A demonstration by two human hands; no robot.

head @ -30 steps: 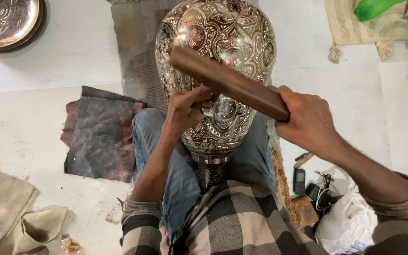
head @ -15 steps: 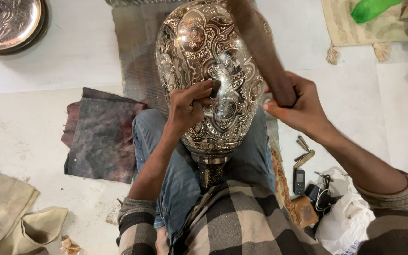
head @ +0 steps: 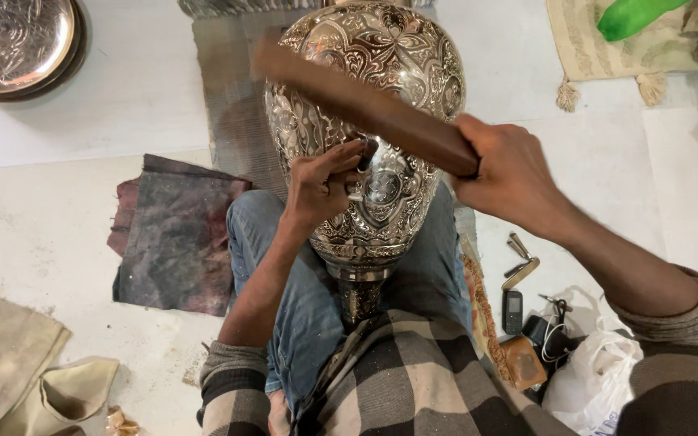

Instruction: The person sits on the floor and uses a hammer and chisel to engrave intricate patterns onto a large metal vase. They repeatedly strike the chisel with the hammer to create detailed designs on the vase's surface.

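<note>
A large engraved silver-coloured metal vase (head: 397,73) rests tilted on my legs, its neck toward my lap. My left hand (head: 321,182) pinches a small dark chisel (head: 367,150) against the vase's side. My right hand (head: 506,173) grips one end of a brown wooden stick (head: 357,101), which lies across the vase, its far end blurred at upper left above the chisel.
An engraved metal plate (head: 14,40) lies at top left. A dark leather scrap (head: 171,234) sits left of my knee, beige cloth (head: 10,371) at bottom left. Small tools (head: 519,258), a phone (head: 513,311) and a white bag (head: 591,387) lie at right. A green object (head: 636,16) is top right.
The wooden stick was across the vase, swung up toward vertical half a second ago, and has come back down across the vase over the chisel. My left hand stayed on the chisel.
</note>
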